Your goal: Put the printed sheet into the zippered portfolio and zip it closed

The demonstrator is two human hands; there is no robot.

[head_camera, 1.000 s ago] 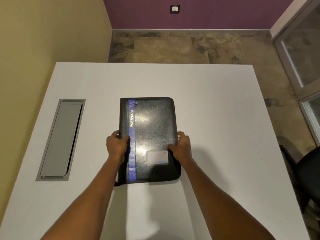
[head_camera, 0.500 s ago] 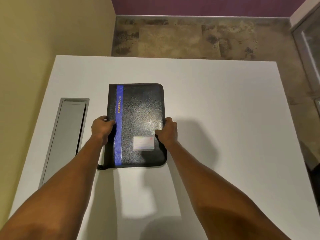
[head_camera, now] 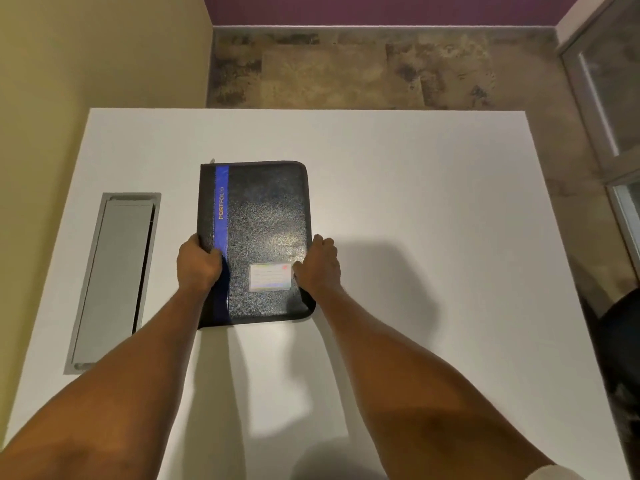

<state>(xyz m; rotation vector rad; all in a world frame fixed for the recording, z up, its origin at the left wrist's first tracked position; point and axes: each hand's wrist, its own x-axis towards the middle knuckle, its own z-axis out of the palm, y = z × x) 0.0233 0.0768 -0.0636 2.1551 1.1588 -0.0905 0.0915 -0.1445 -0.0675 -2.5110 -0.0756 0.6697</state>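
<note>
A black zippered portfolio with a blue stripe and the word PORTFOLIO lies closed on the white table. A small label card sits on its cover near me. My left hand grips the portfolio's left spine edge. My right hand holds its right edge, thumb on the cover. A zipper pull shows at the far left corner. No printed sheet is visible.
A grey cable hatch is set into the table to the left. A yellow wall runs along the left side. A dark chair stands at the right edge, below a glass door.
The portfolio keeps its place between my two hands while the view has shifted slightly. My grip on both edges is unchanged.
</note>
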